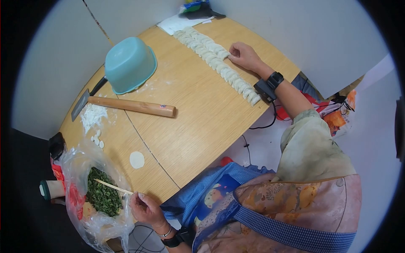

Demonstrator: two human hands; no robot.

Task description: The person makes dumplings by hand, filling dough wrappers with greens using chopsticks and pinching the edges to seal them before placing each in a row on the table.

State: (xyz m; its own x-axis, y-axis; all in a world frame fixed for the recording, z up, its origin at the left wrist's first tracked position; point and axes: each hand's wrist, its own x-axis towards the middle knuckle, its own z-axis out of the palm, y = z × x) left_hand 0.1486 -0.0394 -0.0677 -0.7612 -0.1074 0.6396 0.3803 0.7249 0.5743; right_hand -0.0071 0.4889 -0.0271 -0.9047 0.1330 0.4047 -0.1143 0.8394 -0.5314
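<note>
My right hand (245, 57) reaches across the table, its fingers pinched at a dumpling (223, 55) at the near end of the shorter row. Beside it runs a longer row of overlapping dumplings (219, 66). My left hand (147, 209) is at the near left edge, its fingers closed at the end of the chopsticks (113, 186). The chopsticks' other ends lie over chopped green filling (102, 196) in a clear plastic bag (80, 158). A single round dough wrapper (137, 160) lies flat on the table close to the filling.
A rolling pin (135, 106) lies across the table (185, 126), by a cleaver (80, 105) and an upturned turquoise basin (130, 63). Flour (93, 116) and several small dough pieces (97, 139) sit at the left. A cup (52, 189) stands beyond the bag.
</note>
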